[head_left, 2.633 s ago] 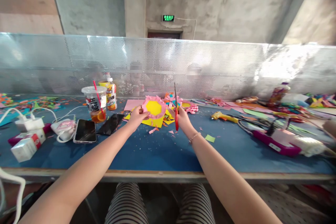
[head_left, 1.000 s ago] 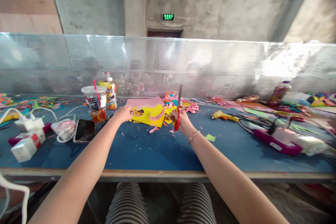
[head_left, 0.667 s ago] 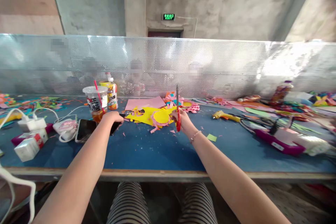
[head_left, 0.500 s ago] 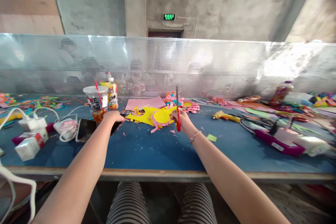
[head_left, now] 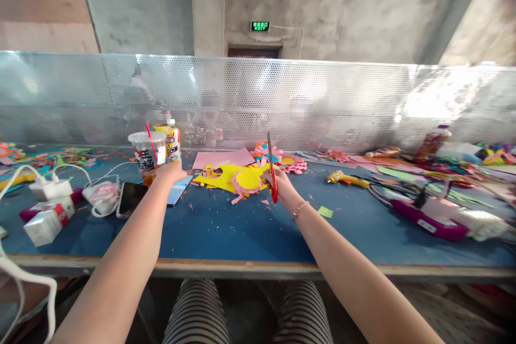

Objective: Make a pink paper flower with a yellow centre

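Note:
My left hand [head_left: 171,171] is over the top of a phone with a lit screen [head_left: 178,192]. Its fingers are mostly hidden, so I cannot see whether they grip anything. My right hand [head_left: 283,184] is closed round red-handled scissors [head_left: 274,185], blades pointing up. Right at its fingertips is a yellow paper disc with a pink fringe [head_left: 249,179]; whether it is also pinched is unclear. Under the disc lies a cut yellow sheet [head_left: 226,178]. Behind these are a pink sheet [head_left: 221,158] and fringed paper flowers [head_left: 296,164].
A drink cup with straw [head_left: 145,153], a bottle [head_left: 173,142] and a dark-screened phone [head_left: 132,199] stand or lie to the left, near chargers [head_left: 48,191] and cables. On the right are a yellow glue gun [head_left: 346,178] and a purple power strip [head_left: 429,219]. A perforated metal screen [head_left: 258,86] closes the back.
The phone under my left hand has gone from dark to lit. My left hand has shifted up slightly, uncovering more of the phone. My right hand and the scissors have hardly moved.

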A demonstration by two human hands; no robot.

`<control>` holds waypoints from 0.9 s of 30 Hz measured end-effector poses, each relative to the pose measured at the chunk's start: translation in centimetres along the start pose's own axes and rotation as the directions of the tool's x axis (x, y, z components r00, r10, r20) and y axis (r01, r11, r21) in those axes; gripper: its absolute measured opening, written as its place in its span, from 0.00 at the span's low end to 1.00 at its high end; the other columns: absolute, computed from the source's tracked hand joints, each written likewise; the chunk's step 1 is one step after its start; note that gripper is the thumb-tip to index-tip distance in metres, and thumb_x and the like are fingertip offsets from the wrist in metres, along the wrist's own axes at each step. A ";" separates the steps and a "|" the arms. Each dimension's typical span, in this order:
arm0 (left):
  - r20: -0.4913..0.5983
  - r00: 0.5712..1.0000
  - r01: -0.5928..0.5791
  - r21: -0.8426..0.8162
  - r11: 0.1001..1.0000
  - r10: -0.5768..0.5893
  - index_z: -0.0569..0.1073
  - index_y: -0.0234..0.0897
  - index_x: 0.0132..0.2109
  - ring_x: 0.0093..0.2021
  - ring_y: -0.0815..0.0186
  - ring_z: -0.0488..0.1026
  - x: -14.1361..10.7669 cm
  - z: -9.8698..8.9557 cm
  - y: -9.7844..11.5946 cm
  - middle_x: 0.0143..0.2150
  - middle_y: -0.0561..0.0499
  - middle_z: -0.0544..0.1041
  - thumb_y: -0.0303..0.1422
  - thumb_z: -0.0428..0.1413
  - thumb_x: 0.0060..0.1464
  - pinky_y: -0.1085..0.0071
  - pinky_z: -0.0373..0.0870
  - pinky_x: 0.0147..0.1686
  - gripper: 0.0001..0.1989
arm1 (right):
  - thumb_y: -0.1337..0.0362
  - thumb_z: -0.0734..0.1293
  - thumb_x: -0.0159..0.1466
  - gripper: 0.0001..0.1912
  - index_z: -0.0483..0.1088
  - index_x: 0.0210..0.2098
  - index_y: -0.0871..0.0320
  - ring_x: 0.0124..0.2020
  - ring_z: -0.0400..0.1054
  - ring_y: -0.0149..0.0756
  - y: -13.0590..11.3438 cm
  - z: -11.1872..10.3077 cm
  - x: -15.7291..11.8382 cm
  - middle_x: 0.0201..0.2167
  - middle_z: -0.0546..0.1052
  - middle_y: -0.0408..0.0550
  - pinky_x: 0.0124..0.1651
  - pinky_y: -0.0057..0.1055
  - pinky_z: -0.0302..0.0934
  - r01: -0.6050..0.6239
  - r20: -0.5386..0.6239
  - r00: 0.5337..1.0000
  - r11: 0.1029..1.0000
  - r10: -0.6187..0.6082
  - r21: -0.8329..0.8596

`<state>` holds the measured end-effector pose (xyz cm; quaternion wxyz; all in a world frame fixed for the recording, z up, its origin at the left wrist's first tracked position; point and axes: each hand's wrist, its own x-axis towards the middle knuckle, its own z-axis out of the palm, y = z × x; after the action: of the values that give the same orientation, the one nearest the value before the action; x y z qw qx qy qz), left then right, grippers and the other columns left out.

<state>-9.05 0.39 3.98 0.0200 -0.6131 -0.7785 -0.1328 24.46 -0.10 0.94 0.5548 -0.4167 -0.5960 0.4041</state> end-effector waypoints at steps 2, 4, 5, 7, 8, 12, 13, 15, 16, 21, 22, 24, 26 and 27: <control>-0.026 0.996 0.082 0.041 0.996 -0.081 0.71 0.32 0.46 0.46 0.47 0.69 -0.1 -0.5 0.2 0.47 0.33 0.72 0.37 0.50 0.44 0.58 0.65 0.39 0.22 | 0.66 0.65 0.45 0.07 0.60 0.21 0.59 0.17 0.56 0.23 0.0 0.0 0.0 0.16 0.64 0.38 0.18 0.22 0.49 -0.003 -0.004 1.000 1.000 0.003 -0.011; 0.002 0.994 0.108 0.084 0.991 -0.109 0.70 0.31 0.47 0.46 0.48 0.69 -0.1 -0.6 0.5 0.46 0.33 0.72 0.34 0.49 0.44 0.60 0.66 0.38 0.21 | 0.66 0.65 0.45 0.07 0.60 0.21 0.59 0.16 0.56 0.23 0.1 0.0 0.1 0.15 0.64 0.38 0.18 0.22 0.49 -0.004 -0.004 1.000 1.000 0.004 -0.020; 0.015 0.996 0.090 0.102 0.991 -0.092 0.70 0.30 0.46 0.46 0.48 0.69 -0.1 -0.6 0.5 0.46 0.33 0.72 0.32 0.49 0.44 0.60 0.66 0.38 0.21 | 0.65 0.65 0.45 0.07 0.60 0.21 0.59 0.16 0.56 0.23 0.1 0.0 0.1 0.15 0.64 0.38 0.18 0.22 0.49 -0.004 -0.002 1.000 1.000 0.004 -0.024; 0.048 0.998 0.020 0.135 0.991 -0.027 0.70 0.28 0.45 0.45 0.48 0.70 -0.1 -0.1 0.6 0.46 0.32 0.72 0.30 0.47 0.45 0.60 0.66 0.38 0.19 | 0.65 0.65 0.45 0.07 0.60 0.21 0.59 0.16 0.56 0.23 0.1 -0.1 0.1 0.16 0.64 0.38 0.19 0.22 0.50 -0.004 0.008 1.000 1.000 0.004 -0.028; 0.062 0.998 -0.023 0.144 0.989 0.014 0.70 0.29 0.45 0.45 0.49 0.70 -0.1 0.2 0.6 0.46 0.32 0.72 0.29 0.46 0.46 0.61 0.66 0.38 0.18 | 0.65 0.65 0.45 0.07 0.61 0.21 0.59 0.17 0.57 0.23 0.1 -0.1 0.0 0.16 0.64 0.38 0.19 0.22 0.50 -0.002 0.015 1.000 1.000 0.002 -0.029; 0.080 0.987 -0.148 0.134 0.980 0.138 0.68 0.33 0.46 0.47 0.56 0.70 -0.1 1.7 0.5 0.47 0.37 0.72 0.25 0.42 0.50 0.66 0.65 0.40 0.18 | 0.65 0.65 0.45 0.07 0.61 0.21 0.60 0.18 0.58 0.24 -0.2 0.0 -0.2 0.16 0.65 0.39 0.19 0.22 0.50 -0.002 0.021 1.000 0.999 0.003 -0.039; 0.078 0.984 -0.168 0.131 0.977 0.158 0.67 0.33 0.47 0.47 0.57 0.70 -0.2 2.0 0.6 0.47 0.37 0.72 0.25 0.41 0.51 0.67 0.65 0.39 0.18 | 0.65 0.65 0.45 0.07 0.61 0.21 0.60 0.18 0.58 0.24 -0.2 0.0 -0.2 0.16 0.65 0.39 0.19 0.22 0.50 -0.007 0.016 1.000 0.999 0.007 -0.043; 0.061 0.980 -0.194 0.129 0.972 0.188 0.65 0.34 0.49 0.46 0.57 0.70 -0.4 2.3 1.0 0.48 0.37 0.71 0.24 0.39 0.52 0.66 0.65 0.39 0.19 | 0.65 0.65 0.45 0.07 0.62 0.21 0.60 0.18 0.59 0.25 -0.2 0.1 -0.3 0.17 0.65 0.40 0.20 0.22 0.51 -0.017 0.008 1.000 0.999 0.018 -0.046; 0.044 0.978 -0.209 0.131 0.969 0.205 0.64 0.34 0.50 0.47 0.57 0.69 -0.5 2.3 1.3 0.49 0.37 0.70 0.24 0.39 0.52 0.66 0.65 0.40 0.19 | 0.65 0.65 0.45 0.07 0.62 0.22 0.60 0.19 0.60 0.25 -0.2 0.1 -0.3 0.17 0.66 0.40 0.20 0.22 0.51 -0.024 0.006 1.000 0.999 0.024 -0.047; -0.044 0.907 -0.417 0.036 0.908 0.419 0.62 0.34 0.52 0.51 0.57 0.66 -2.4 2.4 5.3 0.52 0.39 0.69 0.23 0.43 0.51 0.66 0.62 0.45 0.20 | 0.64 0.66 0.45 0.08 0.63 0.24 0.58 0.23 0.64 0.31 1.0 0.0 0.3 0.20 0.69 0.43 0.23 0.25 0.57 -0.049 -0.044 0.998 0.993 0.045 -0.105; -0.040 0.882 -0.470 -0.028 0.882 0.469 0.61 0.36 0.53 0.51 0.59 0.66 -2.9 2.7 6.4 0.52 0.41 0.68 0.23 0.43 0.50 0.67 0.62 0.46 0.22 | 0.63 0.66 0.45 0.08 0.63 0.25 0.58 0.24 0.64 0.32 1.2 0.0 0.5 0.20 0.70 0.42 0.23 0.26 0.57 -0.049 -0.061 0.997 0.992 0.042 -0.120; -0.035 0.816 -0.576 -0.145 0.805 0.577 0.61 0.37 0.54 0.53 0.62 0.64 -4.1 3.5 8.5 0.54 0.43 0.67 0.20 0.43 0.48 0.69 0.60 0.49 0.25 | 0.63 0.66 0.46 0.08 0.63 0.26 0.57 0.24 0.65 0.33 1.7 -0.2 0.9 0.20 0.70 0.42 0.24 0.27 0.58 -0.045 -0.086 0.996 0.989 0.033 -0.141; -0.061 0.735 -0.665 -0.261 0.700 0.675 0.61 0.38 0.55 0.56 0.62 0.61 -5.2 4.6 10.3 0.57 0.44 0.64 0.19 0.44 0.46 0.69 0.57 0.52 0.27 | 0.62 0.66 0.47 0.08 0.63 0.26 0.57 0.24 0.65 0.33 2.1 -0.3 1.2 0.19 0.70 0.42 0.24 0.27 0.58 -0.032 -0.092 0.996 0.988 0.018 -0.150; -0.079 0.713 -0.681 -0.314 0.662 0.696 0.62 0.37 0.55 0.57 0.61 0.61 -5.7 5.1 11.0 0.57 0.43 0.64 0.20 0.45 0.45 0.68 0.56 0.53 0.27 | 0.62 0.66 0.47 0.08 0.62 0.26 0.56 0.23 0.64 0.33 2.2 -0.3 1.3 0.19 0.69 0.42 0.23 0.27 0.58 -0.019 -0.087 0.996 0.989 0.006 -0.148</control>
<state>3.54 -1.46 -0.07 -0.0499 -0.8592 -0.4565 -0.2254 24.84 1.88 -0.72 0.5450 -0.4778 -0.5973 0.3434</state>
